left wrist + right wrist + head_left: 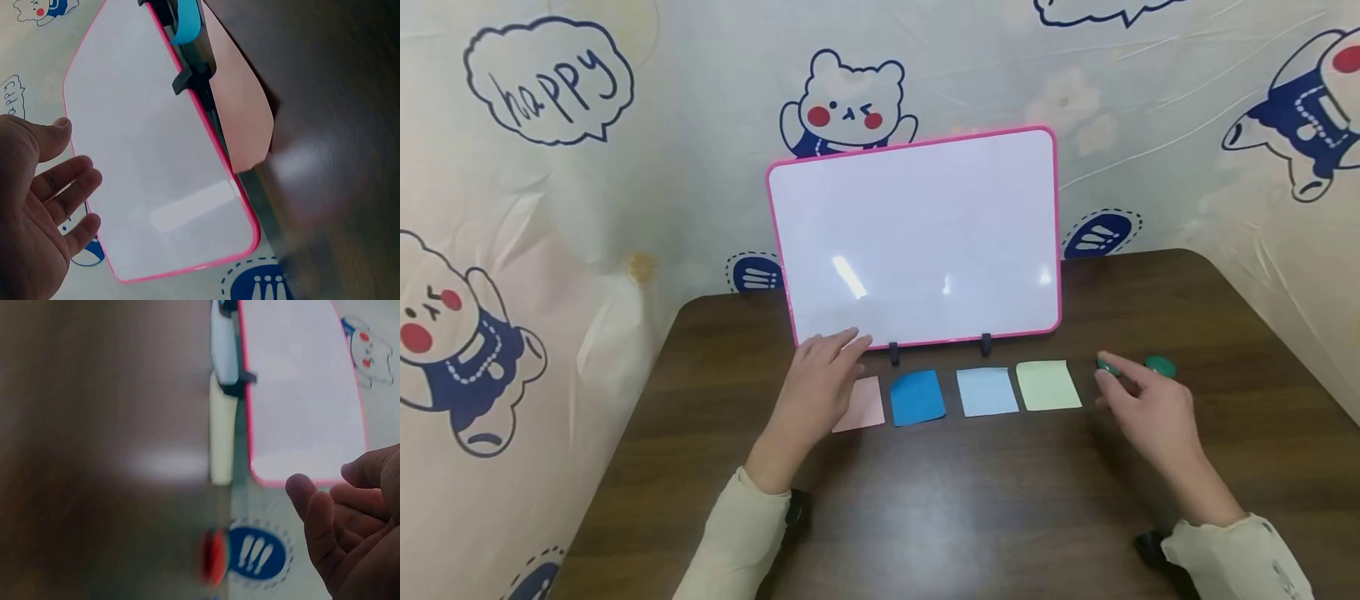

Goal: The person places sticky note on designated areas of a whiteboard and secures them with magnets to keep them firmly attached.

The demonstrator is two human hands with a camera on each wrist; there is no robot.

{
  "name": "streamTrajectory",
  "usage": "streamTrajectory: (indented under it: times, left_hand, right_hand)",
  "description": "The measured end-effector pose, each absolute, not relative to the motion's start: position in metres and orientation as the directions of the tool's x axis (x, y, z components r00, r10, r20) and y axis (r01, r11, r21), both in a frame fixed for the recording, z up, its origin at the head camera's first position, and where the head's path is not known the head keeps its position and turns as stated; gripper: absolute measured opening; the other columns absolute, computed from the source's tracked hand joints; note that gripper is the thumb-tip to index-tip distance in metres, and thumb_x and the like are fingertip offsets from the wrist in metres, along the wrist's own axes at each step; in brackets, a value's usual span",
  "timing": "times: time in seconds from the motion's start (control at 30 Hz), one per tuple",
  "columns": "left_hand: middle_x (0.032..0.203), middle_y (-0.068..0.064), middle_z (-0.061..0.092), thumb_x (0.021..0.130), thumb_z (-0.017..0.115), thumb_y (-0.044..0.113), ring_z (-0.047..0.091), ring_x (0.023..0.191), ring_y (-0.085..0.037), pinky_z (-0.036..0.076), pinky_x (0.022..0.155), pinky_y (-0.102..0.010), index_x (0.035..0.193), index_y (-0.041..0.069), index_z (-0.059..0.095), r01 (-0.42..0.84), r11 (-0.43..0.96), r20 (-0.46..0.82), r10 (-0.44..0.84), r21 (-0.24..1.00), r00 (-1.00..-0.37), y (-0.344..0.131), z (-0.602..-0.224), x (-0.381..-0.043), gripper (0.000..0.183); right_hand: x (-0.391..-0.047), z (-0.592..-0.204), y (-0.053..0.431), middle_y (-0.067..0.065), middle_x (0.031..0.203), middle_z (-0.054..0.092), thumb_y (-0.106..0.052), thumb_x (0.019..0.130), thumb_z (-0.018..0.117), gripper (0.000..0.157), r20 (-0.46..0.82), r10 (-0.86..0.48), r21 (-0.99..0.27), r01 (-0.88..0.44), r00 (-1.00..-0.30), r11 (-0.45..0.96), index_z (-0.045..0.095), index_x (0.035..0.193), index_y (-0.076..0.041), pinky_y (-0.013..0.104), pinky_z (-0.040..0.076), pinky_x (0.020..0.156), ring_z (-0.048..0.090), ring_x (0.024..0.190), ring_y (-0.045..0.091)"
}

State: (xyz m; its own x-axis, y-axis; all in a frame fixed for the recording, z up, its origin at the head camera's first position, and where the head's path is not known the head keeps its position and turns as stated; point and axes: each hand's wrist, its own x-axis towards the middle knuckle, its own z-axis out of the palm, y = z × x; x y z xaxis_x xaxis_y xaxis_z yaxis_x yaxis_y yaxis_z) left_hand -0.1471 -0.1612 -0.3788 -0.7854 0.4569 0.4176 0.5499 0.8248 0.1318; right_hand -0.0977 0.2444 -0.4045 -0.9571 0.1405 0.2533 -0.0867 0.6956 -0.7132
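My left hand (822,385) is over the left end of a row of square paper notes, its fingers spread near the whiteboard's lower left corner. It partly covers the pink note (867,404). A dark blue note (917,398), a pale blue note (987,392) and a pale green note (1048,386) continue the row. At the row's right end is my right hand (1153,412), thumb and fingers bent. By its fingertips lies a small green object (1107,367); another rounded green object (1161,367) sits just behind the hand. In the right wrist view the fingers (319,528) hold nothing visible.
A pink-framed whiteboard (917,242) leans upright behind the notes on black stand clips (987,344). The brown wooden table (955,517) meets a cartoon-printed cloth (700,125) at the back. A blurred red object (215,557) shows low in the right wrist view.
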Motion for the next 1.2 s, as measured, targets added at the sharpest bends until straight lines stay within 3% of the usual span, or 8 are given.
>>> streamTrajectory:
  times: [0.1,0.27,0.47,0.63,0.73,0.83,1.2]
  left_hand:
    - [0.127,-0.008,0.057,0.086,0.069,0.014,0.05,0.117,-0.025,0.034,0.101,-0.044,0.13,0.013,0.055,0.557,0.815,0.42,0.455,0.158,-0.785,-0.168,-0.378,-0.148,0.046]
    - [0.123,-0.007,0.059,0.085,0.07,0.015,0.052,0.114,-0.024,0.034,0.101,-0.044,0.128,0.012,0.057,0.528,0.831,0.415,0.424,0.175,-0.805,-0.176,-0.378,-0.15,0.044]
    - [0.121,-0.006,0.06,0.085,0.071,0.013,0.053,0.112,-0.025,0.035,0.1,-0.046,0.125,0.012,0.061,0.516,0.828,0.414,0.4,0.218,-0.817,-0.182,-0.38,-0.152,0.041]
    - [0.119,-0.007,0.061,0.085,0.071,0.011,0.054,0.11,-0.026,0.035,0.099,-0.047,0.122,0.012,0.063,0.527,0.819,0.429,0.403,0.225,-0.809,-0.184,-0.381,-0.155,0.038]
    - [0.119,-0.007,0.061,0.084,0.071,0.01,0.054,0.11,-0.026,0.035,0.1,-0.047,0.121,0.013,0.064,0.508,0.832,0.422,0.387,0.224,-0.82,-0.184,-0.381,-0.156,0.038]
    - [0.119,-0.007,0.061,0.084,0.071,0.011,0.054,0.111,-0.026,0.034,0.101,-0.047,0.121,0.013,0.064,0.484,0.844,0.403,0.37,0.231,-0.837,-0.185,-0.382,-0.157,0.038]
    - [0.117,-0.01,0.062,0.085,0.07,0.011,0.055,0.109,-0.03,0.035,0.099,-0.051,0.122,0.01,0.064,0.409,0.88,0.31,0.33,0.241,-0.892,-0.191,-0.387,-0.161,0.037]
  right_hand:
    - [-0.091,-0.41,0.26,0.006,0.066,0.067,-0.037,0.095,0.056,0.043,0.159,0.161,-0.746,-0.012,-0.974,0.665,0.061,0.127,-0.008,0.026,0.041,0.046,0.057,0.053,0.015]
    - [-0.087,-0.417,0.279,0.006,0.068,0.066,-0.04,0.095,0.055,0.05,0.059,0.152,-0.732,0.06,-0.987,0.678,0.055,0.131,-0.005,0.028,0.045,0.049,0.06,0.058,0.019]
    - [-0.091,-0.428,0.289,0.002,0.069,0.064,-0.041,0.094,0.055,0.059,-0.015,0.089,-0.655,0.077,-0.996,0.752,0.049,0.133,0.003,0.029,0.04,0.046,0.056,0.062,0.018]
    - [-0.092,-0.436,0.292,0.008,0.077,0.065,-0.04,0.094,0.057,0.057,0.022,0.089,-0.631,0.055,-0.996,0.774,0.051,0.129,0.005,0.033,0.042,0.051,0.057,0.068,0.022]
    - [-0.094,-0.442,0.293,0.023,0.1,0.062,-0.036,0.093,0.06,0.055,0.088,0.071,-0.605,0.003,-0.994,0.796,0.053,0.127,0.007,0.05,0.047,0.067,0.059,0.087,0.039]
    - [-0.096,-0.448,0.293,0.03,0.118,0.052,-0.033,0.091,0.063,0.054,0.151,0.05,-0.571,-0.046,-0.987,0.82,0.053,0.125,0.008,0.062,0.039,0.08,0.049,0.105,0.049]
    - [-0.097,-0.456,0.287,0.022,0.108,0.047,-0.028,0.085,0.072,0.06,0.167,0.047,-0.509,-0.045,-0.985,0.859,0.052,0.126,0.01,0.058,0.04,0.072,0.052,0.093,0.043]
